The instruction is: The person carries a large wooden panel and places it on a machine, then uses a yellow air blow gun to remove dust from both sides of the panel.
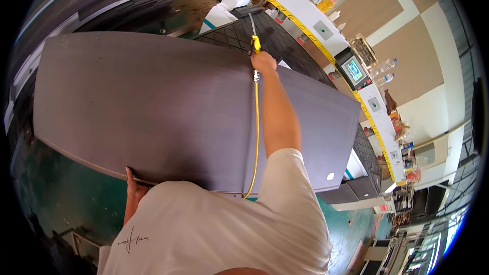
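A large grey-brown board (153, 107) lies flat before me across a dark gridded machine bed. My right hand (264, 62) reaches over its far side, wrapped round a yellow air blow gun (255, 44) whose thin nozzle points away from me. From the gun's metal fitting a yellow hose (256, 127) runs back over the board to its near edge beside my body. At the near left edge my left hand (134, 188) rests against the board, one finger stretched up over the edge. Its other fingers are partly hidden below the board.
Behind the board runs a white machine beam (305, 12) edged with yellow tape, carrying a control screen (353, 70). Plastic bottles (384, 69) stand along it. Dark stacked panels (117, 0) are at the far left. Green floor (61, 178) shows below.
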### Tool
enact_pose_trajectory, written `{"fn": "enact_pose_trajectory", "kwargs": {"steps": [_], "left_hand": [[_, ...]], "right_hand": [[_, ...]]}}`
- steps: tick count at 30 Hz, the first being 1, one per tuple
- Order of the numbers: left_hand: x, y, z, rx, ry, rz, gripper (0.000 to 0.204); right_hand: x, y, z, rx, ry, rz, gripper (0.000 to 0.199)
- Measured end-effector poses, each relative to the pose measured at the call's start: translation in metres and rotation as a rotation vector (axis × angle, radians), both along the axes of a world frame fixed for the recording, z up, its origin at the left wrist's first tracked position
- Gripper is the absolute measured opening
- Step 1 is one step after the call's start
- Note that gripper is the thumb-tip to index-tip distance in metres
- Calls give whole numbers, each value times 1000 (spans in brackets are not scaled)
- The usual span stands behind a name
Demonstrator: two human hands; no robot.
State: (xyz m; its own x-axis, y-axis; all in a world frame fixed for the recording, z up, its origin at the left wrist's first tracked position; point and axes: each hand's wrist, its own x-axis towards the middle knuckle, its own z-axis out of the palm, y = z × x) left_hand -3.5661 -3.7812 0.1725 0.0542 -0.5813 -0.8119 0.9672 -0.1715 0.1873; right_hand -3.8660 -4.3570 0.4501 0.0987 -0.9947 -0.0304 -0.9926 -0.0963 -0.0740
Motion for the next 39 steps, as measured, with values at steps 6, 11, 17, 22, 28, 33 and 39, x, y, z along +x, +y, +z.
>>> {"fn": "enact_pose_trajectory", "kwargs": {"steps": [6,11,17,22,28,33,39], "left_hand": [[-51,-57,-42,-2,14,-77,119],[-125,-140,-35,164,-68,-25,112],[-247,-217,-13,94,-209,42,83],[-294,-254,-7,189,-258,4,70],[-353,-332,42,168,-271,2,62],[-362,-367,40,216,-259,2,56],[-366,-402,36,271,-262,-13,55]], "right_hand": [[-107,-42,-13,-46,-57,-64,64],[-210,-109,-57,9,-49,-115,64],[-353,-217,-132,120,-97,-181,64],[-427,-269,-198,287,-109,-221,71],[-480,-317,-248,326,-84,-240,66],[-507,-353,-275,362,-90,-217,70],[-524,-378,-286,408,-168,-305,83]]}}
